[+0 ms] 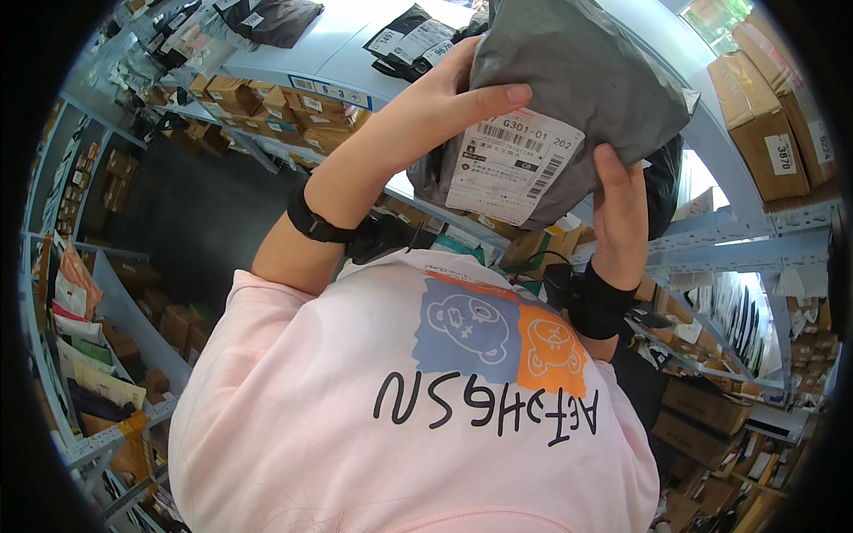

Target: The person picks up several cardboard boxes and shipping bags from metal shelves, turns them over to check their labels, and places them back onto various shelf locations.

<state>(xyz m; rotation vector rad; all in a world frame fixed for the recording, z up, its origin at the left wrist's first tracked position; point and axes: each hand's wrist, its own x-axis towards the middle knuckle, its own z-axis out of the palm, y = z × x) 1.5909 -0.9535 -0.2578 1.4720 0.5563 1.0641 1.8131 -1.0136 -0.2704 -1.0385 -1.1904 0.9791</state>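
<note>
From far away, I'm gripping the gray bag (582, 84) with my left hand (469, 89) and right hand (621, 204), maybe stopping it slipping.

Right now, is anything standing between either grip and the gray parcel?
Nothing visible: the left grip has its thumb on the gray parcel, near the upper edge of the white label; the right grip has its thumb on it too.

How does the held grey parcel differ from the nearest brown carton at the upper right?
The grey parcel is creased plastic; the brown carton is cardboard with straighter edges. The left hand and right hand hold the grey parcel, while neither touches the brown carton. Both carry a white label.
</note>
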